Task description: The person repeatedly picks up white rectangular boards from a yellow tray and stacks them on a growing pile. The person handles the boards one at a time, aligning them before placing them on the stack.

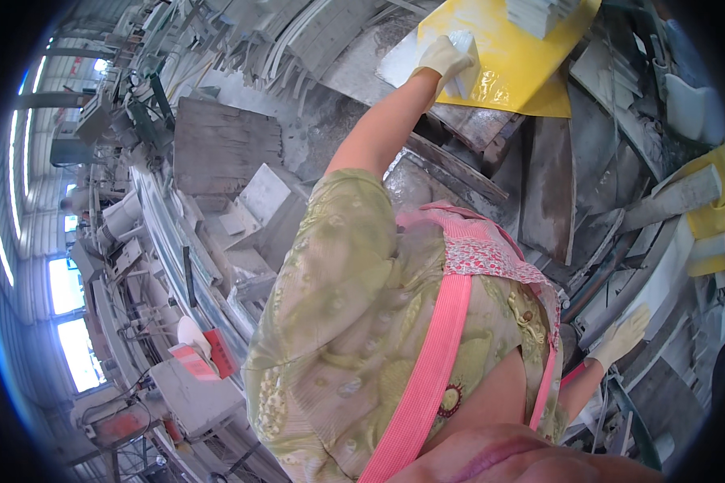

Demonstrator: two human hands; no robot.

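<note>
My left hand (443, 58), in a pale glove, reaches far forward with its fingers curled over the edge of a white slab (398, 64). The slab lies partly over a wet, shiny yellow sheet (524, 68). My right hand (623, 334), gloved the same way, is out at the lower right with its fingers stretched. It rests on or just above a long pale machine edge (660, 278); contact cannot be made out. Nothing shows in that hand.
A stack of white pieces (542, 14) sits on the yellow sheet's far part. Long strips (290, 48) lie piled at the far left. A dark board (224, 146), a pale block (266, 197) and a metal rail (189, 270) are to my left. A dark panel (549, 189) stands ahead.
</note>
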